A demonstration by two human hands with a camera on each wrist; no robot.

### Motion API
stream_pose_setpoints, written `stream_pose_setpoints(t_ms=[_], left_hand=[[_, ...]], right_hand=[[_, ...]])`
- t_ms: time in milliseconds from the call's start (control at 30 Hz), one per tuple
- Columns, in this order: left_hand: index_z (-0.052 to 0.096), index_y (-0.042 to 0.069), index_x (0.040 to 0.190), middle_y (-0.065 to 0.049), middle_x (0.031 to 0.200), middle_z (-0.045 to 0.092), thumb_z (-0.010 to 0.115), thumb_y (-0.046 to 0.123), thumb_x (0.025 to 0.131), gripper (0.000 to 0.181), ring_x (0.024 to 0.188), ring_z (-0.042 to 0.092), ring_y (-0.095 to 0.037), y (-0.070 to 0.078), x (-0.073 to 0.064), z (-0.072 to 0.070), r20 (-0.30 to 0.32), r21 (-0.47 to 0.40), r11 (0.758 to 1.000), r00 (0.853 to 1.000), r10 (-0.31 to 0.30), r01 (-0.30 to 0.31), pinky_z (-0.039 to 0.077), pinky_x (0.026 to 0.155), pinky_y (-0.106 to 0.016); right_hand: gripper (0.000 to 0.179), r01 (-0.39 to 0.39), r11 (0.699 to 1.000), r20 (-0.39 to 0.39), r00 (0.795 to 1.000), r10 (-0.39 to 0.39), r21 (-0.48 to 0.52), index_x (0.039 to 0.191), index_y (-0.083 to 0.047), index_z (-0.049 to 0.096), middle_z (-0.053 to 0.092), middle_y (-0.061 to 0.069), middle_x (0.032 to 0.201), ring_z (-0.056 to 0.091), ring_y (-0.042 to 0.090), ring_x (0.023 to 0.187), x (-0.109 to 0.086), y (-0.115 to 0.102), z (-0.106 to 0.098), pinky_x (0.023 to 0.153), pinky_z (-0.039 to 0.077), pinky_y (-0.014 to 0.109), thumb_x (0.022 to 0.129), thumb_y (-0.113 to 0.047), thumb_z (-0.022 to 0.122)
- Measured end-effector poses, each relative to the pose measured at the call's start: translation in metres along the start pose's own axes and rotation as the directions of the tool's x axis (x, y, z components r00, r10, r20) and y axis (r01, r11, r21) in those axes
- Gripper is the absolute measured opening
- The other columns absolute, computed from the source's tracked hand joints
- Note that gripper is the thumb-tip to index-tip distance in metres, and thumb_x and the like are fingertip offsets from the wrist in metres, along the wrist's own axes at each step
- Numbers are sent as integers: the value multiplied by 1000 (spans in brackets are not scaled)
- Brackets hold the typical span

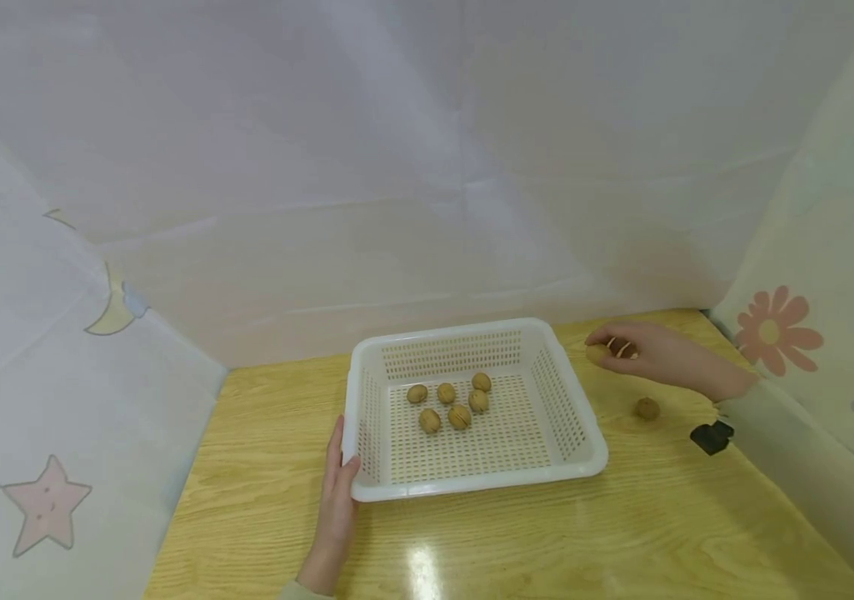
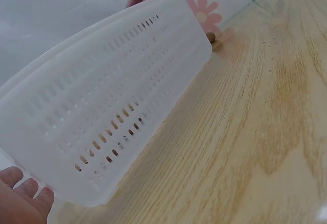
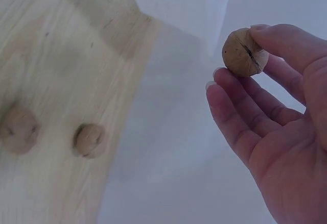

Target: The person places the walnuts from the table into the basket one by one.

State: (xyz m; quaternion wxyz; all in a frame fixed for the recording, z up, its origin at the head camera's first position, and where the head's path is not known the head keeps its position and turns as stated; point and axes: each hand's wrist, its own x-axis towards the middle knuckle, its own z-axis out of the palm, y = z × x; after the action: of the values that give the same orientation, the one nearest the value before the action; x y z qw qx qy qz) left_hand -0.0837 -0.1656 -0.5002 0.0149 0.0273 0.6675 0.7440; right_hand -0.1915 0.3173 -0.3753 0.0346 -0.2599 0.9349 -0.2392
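Walnut [image 3: 240,55] in the right hand [image 1: 651,352], raised off the table just beyond the basket's right side. Right thumb at its near side, a fingertip behind it: a pinch. Other fingers reach out past it, loosely bent. Dark seam on the shell shows in the right wrist view.

Two loose walnuts [image 3: 89,140] on the tabletop below, apart from each other; in the head view one sits plainly on the wood near the right forearm, the other mostly covered by the hand.

White basket [image 1: 482,492], slotted walls and gridded floor, stands on the wooden table [image 1: 262,467]. Six walnuts [image 1: 460,417] inside, grouped toward the left and middle of the floor, some nearly touching.

Left hand [image 1: 337,500] at the basket's left side: thumb on the rim, fingers against the outside, rim held between.

Small black object [image 1: 713,437] beside the right cuff. Pale cloth [image 1: 397,208] behind and at both sides, printed with a pink star [image 1: 47,507], a moon [image 1: 113,312] and flowers [image 1: 769,332].
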Motion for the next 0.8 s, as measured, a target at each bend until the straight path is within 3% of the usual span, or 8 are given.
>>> stream_pose_setpoints(t_ms=[567,667,800], left_hand=[[0,25,169,-14,174,8,29,20,110,66,154,20,-48,-2,-1,0,20,-26,1000,1000,-4,5,30,116,-68],[-1,24,169,-16,174,8,29,20,111,66,154,19,-49,-2,-1,0,22,-21,1000,1000,2,-1,29,116,-68],[-1,23,169,-17,173,8,28,20,111,65,154,19,-49,-1,-2,1,18,-12,1000,1000,11,-10,30,116,-68]], right_hand=[[26,157,985,32,987,-160,73,123,-8,70,69,1,116,66,14,96,67,-54,18,83,60,34,98,-16,73],[27,144,987,44,988,-147,73,124,-7,69,69,2,115,66,15,96,81,-62,27,85,60,35,98,-15,73],[28,66,991,63,995,-74,118,124,-6,67,70,6,116,67,20,100,97,-69,42,90,59,41,98,-16,72]])
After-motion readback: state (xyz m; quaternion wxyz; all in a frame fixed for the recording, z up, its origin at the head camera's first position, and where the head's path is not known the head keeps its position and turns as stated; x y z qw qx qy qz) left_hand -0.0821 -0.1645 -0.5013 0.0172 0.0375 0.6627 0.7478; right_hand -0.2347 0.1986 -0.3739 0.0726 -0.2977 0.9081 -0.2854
